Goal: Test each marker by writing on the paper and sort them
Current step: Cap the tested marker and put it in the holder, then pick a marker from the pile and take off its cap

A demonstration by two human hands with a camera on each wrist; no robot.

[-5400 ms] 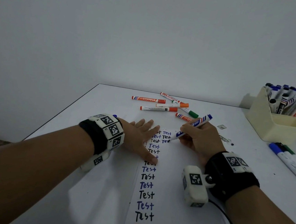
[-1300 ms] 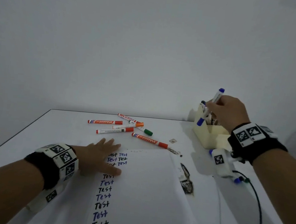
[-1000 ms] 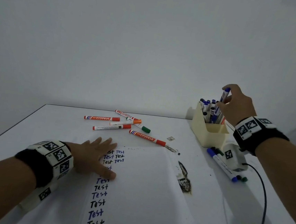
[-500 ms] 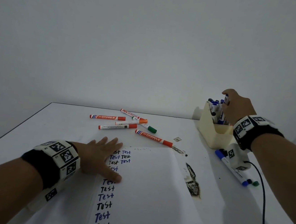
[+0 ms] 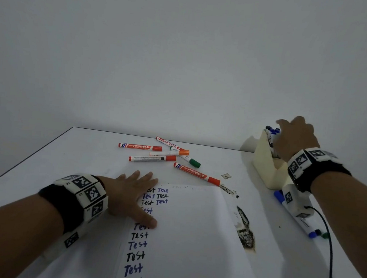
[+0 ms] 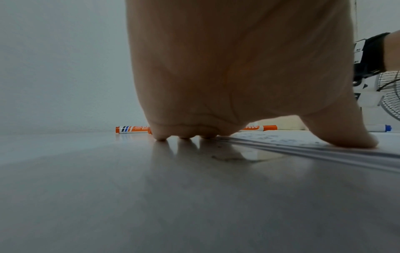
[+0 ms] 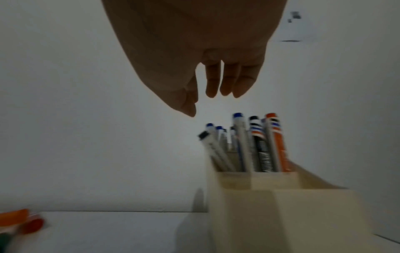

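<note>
Two hands show in my head view. My left hand [image 5: 127, 197], lower left of the frame, lies flat with fingers spread, pressing on the left edge of the paper [image 5: 190, 240] beside a column of handwritten "Test" words. My right hand [image 5: 294, 138], at the right edge of the frame, hangs just above the holder [image 5: 267, 169]; in the right wrist view its fingers [image 7: 227, 82] are loose and straight and hold nothing, with a clear gap down to the caps of the markers [image 7: 249, 142] standing in the holder's back compartments.

Five loose markers [image 5: 151, 158] lie in a cluster at the frame's centre, above the paper — orange caps mostly, one green. Two more, blue and green, lie at the right of the frame, below the holder, partly behind my wrist camera.

I judge the step in hand is fetching the next marker from that central cluster. To do it well I would lift the right hand straight up first, so no finger catches the standing caps, then cross to the pile and pinch one marker by its barrel — the lowest orange one [image 5: 197, 173] lies nearest the paper. The left hand should stay pressed down so the sheet cannot slide when writing begins.
</note>
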